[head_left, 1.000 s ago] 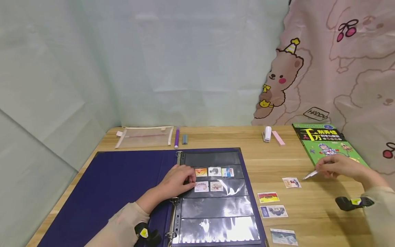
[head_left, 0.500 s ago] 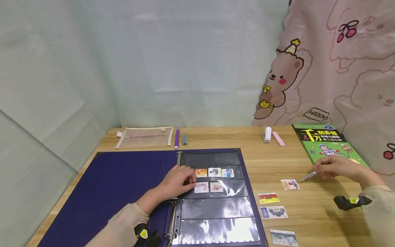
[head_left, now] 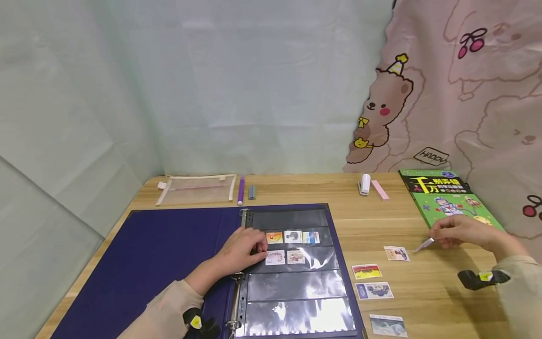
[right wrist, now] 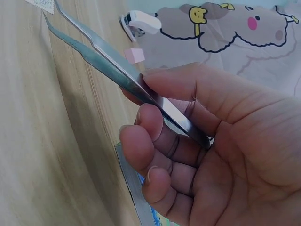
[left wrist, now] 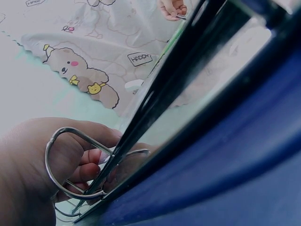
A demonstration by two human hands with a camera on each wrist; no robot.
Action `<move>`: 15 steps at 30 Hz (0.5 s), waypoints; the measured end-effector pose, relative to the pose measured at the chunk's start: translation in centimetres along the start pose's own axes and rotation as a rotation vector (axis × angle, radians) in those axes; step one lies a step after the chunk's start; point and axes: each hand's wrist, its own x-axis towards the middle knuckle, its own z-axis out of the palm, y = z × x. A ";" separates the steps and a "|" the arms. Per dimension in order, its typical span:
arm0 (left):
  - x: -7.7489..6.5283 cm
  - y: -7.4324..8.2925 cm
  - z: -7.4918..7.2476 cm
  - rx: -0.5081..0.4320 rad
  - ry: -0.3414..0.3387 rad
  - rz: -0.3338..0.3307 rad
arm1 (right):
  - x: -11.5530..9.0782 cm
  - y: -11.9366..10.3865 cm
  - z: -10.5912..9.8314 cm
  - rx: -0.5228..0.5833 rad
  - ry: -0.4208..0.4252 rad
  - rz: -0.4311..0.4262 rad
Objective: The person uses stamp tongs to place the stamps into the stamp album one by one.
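My left hand (head_left: 243, 251) rests on the black pocket page (head_left: 296, 285) of an open blue ring album (head_left: 178, 249), fingers loosely curled beside the stamps. In the left wrist view a metal ring (left wrist: 49, 155) stands in front of that hand. My right hand (head_left: 466, 231) pinches metal tweezers (right wrist: 113, 66) between thumb and fingers, their bent tips apart. Just off those tips, on the table, lies a small stamp (head_left: 396, 254). Two pocket rows hold stamps, among them an orange one (head_left: 274, 237) and a pinkish one (head_left: 275, 257).
Right of the album lie a red-yellow stamp (head_left: 366, 271), a blue-grey one (head_left: 374, 290) and a grey one (head_left: 387, 325). Along the back are a mesh pouch (head_left: 196, 189), purple pen (head_left: 241, 190), small blue item (head_left: 252, 192), white stapler (head_left: 364, 184), pink strip (head_left: 379, 189) and green book (head_left: 449, 200).
The tweezers reached left to the edge of the loose stamp, which shifted slightly left and nearer; their tips now sit just off it. My left hand has stayed in place.
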 end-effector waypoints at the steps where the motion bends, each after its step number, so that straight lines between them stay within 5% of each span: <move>1: 0.0 0.0 0.0 0.000 -0.003 -0.004 | 0.0 0.0 0.0 0.002 0.003 0.001; 15: 0.0 0.0 0.1 0.008 0.031 0.023 | 0.3 0.7 1.0 0.053 0.032 -0.031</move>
